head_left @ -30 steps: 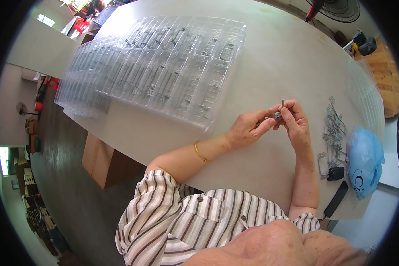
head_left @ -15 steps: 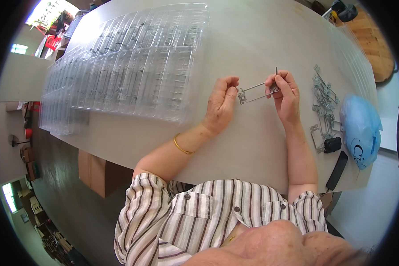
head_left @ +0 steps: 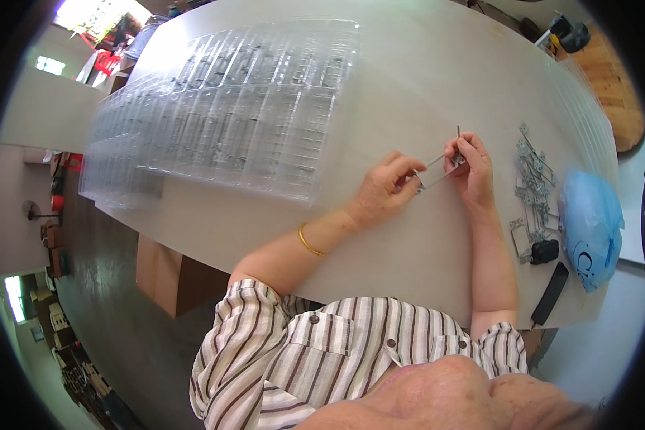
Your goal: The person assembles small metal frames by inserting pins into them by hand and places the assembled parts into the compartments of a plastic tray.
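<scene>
A small metal frame point(head_left: 436, 173), two thin parallel rods with a plate at each end, is held between my hands above the table. My right hand point(head_left: 475, 172) pinches its right end, and a thin dark rod point(head_left: 458, 132) sticks up from those fingers. At the other end, the thumb and fingers of my left hand point(head_left: 388, 188) close on the left end plate, partly covering it. To the right of my right hand lies a loose pile of similar metal parts point(head_left: 534, 172); one separate metal frame point(head_left: 519, 238) is at its near side.
Stacked clear plastic trays point(head_left: 229, 115) with long compartments holding metal parts cover the table's left. On the right are a blue plastic bag point(head_left: 591, 229), a small black object point(head_left: 545, 251) and a flat black strip point(head_left: 550, 294). A cardboard box point(head_left: 166, 276) stands below the table's edge.
My left hand has moved right and closed on the frame's left end, which was free before its fingertips. My right hand still grips the other end. The whole view has shifted slightly.
</scene>
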